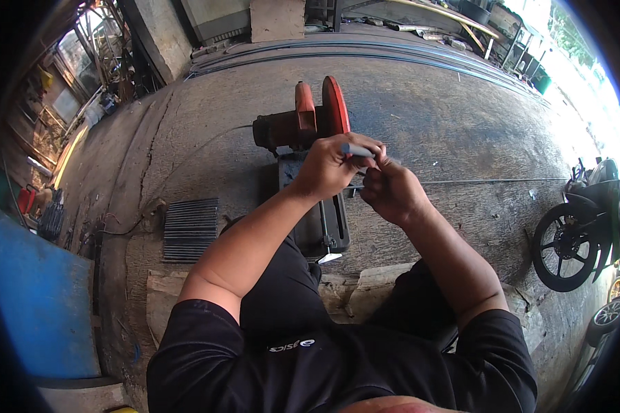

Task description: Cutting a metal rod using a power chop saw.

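Observation:
My left hand is closed around a short grey cylinder, whose exact kind I cannot make out. Close against it, my right hand has its fingers pinched together near the cylinder's lower side; what they grip is hidden. Both hands are raised over a red-and-black cut-off saw with a round red blade guard. Below my hands, the saw's dark base carries a clamp screw. A long thin metal rod runs from the base out to the right.
A row of short dark rods lies on the floor left of my knee. Long bars stretch across the back. At the right stands a motorcycle; a blue panel fills the left side. Flattened cardboard lies under my legs.

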Tool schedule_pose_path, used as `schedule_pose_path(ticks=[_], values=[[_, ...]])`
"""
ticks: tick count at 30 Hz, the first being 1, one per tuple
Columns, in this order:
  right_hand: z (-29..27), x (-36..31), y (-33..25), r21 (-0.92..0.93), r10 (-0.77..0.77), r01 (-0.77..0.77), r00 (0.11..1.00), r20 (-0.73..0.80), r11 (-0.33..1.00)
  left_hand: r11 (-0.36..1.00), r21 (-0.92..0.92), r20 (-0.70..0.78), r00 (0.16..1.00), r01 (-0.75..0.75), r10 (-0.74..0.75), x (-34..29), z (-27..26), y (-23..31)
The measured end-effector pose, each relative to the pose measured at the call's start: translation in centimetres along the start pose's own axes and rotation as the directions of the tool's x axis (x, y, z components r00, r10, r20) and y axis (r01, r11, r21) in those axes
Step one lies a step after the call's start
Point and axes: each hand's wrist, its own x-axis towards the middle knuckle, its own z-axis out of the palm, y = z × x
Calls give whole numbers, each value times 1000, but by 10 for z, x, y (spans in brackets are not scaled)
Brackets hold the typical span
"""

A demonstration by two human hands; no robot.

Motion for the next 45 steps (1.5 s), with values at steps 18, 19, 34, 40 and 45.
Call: schedule_pose_path(ticks=[18, 19, 34, 40, 45], values=[[-13, 15, 41, -956, -279, 225, 945, 168, 187, 901, 298, -298, 928, 315, -226, 1, -16, 5], [-11, 14, 41, -956, -277, 228, 945, 172, 186, 953, -50, -217, 928, 300, -303, 3, -19, 2], [2, 3, 55, -960, -198, 239, 958, 209, 145, 515, -800, 78, 904, 309, -421, 5, -27, 2], [1, 4, 58, -957, -205, 198, 967, 155, 210, 478, -821, 118, 913, 311, -391, 3, -24, 3], [2, 3, 56, -966, -191, 140, 977, 98, 216, 448, -837, 144, 916, 314, -374, 1, -22, 1]])
